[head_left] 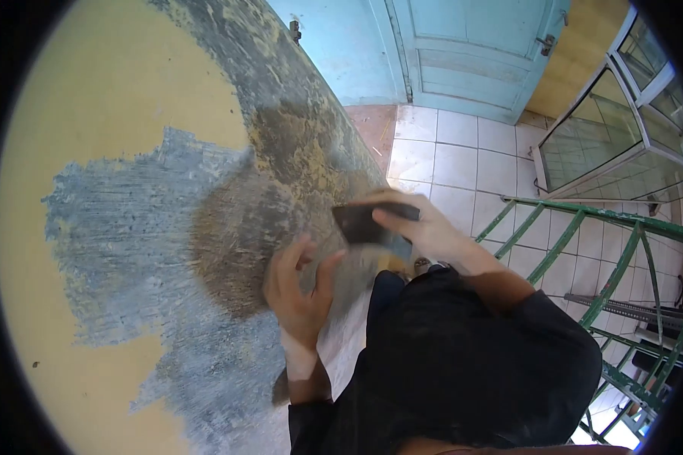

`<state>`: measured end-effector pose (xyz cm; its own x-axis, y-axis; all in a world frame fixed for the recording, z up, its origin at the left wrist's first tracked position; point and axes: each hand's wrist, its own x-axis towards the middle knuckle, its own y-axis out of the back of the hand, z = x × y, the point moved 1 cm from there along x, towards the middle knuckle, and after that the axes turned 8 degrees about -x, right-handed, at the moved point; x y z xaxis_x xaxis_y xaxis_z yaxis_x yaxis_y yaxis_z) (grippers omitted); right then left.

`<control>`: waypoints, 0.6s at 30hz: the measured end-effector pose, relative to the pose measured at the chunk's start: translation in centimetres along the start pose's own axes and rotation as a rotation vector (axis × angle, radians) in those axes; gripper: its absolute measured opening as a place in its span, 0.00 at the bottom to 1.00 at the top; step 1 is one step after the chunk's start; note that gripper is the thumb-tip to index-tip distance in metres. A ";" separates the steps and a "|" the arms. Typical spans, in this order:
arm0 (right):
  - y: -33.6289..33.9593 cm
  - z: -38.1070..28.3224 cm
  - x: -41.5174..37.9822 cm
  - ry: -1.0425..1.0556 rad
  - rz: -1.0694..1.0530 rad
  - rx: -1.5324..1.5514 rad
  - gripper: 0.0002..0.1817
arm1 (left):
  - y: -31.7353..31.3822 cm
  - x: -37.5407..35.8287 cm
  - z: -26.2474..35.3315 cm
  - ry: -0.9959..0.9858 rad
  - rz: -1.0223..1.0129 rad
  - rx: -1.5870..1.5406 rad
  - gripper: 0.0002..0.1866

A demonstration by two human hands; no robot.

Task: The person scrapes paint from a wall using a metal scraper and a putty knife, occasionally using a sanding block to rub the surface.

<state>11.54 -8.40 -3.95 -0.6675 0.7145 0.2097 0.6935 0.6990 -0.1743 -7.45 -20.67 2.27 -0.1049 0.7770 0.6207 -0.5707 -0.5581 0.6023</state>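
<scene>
Against the scraped yellow wall (91, 114), the right hand (421, 227) has its fingers (391, 220) curled together over a dark, flat rectangular sanding block (364, 224), clamping it to the bare grey-brown patch (281, 189) where paint is gone. The left hand (300, 292) lies flat beside it, fingers slightly spread and pressed on the surface, holding nothing. Both forearms run back into black sleeves (463, 356). To the right, white floor tiles (463, 159), a light blue door (470, 53), a green metal frame (577, 250) and glazed window panels (607, 136) stand well apart from the hands.
</scene>
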 end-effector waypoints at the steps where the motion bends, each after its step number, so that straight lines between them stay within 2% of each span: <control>1: 0.2 -0.3 1.0 0.068 0.070 -0.053 0.18 | 0.9 0.0 0.1 -0.171 0.035 0.142 0.25; 2: 0.0 -1.0 2.1 0.075 0.072 -0.056 0.18 | 1.6 0.1 -0.2 -0.178 0.039 0.142 0.25; 4: -0.5 -2.9 4.3 0.198 0.342 -0.131 0.19 | 2.8 0.2 -0.4 -0.385 0.103 0.240 0.22; 5: -1.1 -3.9 5.5 0.205 0.344 -0.134 0.19 | 3.0 0.1 -0.5 -0.391 0.108 0.239 0.22; 7: -2.5 -5.6 7.7 0.407 0.620 -0.380 0.18 | 2.9 0.0 -0.6 -0.394 0.078 0.320 0.21; 8: -3.3 -5.5 9.1 0.412 0.618 -0.385 0.18 | 2.8 0.1 -0.6 -0.395 0.084 0.318 0.21; 11: -5.2 -4.4 13.6 0.847 0.811 -0.684 0.20 | 2.4 0.5 -0.4 -0.390 0.034 0.441 0.20; 14: -8.0 -3.7 14.9 0.796 0.812 -0.611 0.22 | 2.6 0.5 -0.4 -0.374 0.022 0.415 0.19; 15: -8.7 -2.8 15.2 0.752 0.749 -0.646 0.27 | 2.7 0.4 -0.3 -0.368 0.011 0.381 0.19; 16: -9.2 -2.6 15.1 0.758 0.752 -0.642 0.27 | 2.8 0.2 -0.3 -0.362 -0.004 0.348 0.19; 18: -10.2 -2.2 14.8 0.789 0.758 -0.749 0.34 | 2.9 -0.2 -0.4 -0.357 0.000 0.304 0.19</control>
<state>-4.83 -4.98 3.08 0.1079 0.5314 0.8402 0.9729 -0.2302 0.0207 -9.46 -22.32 3.72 0.2121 0.6579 0.7226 -0.3005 -0.6597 0.6888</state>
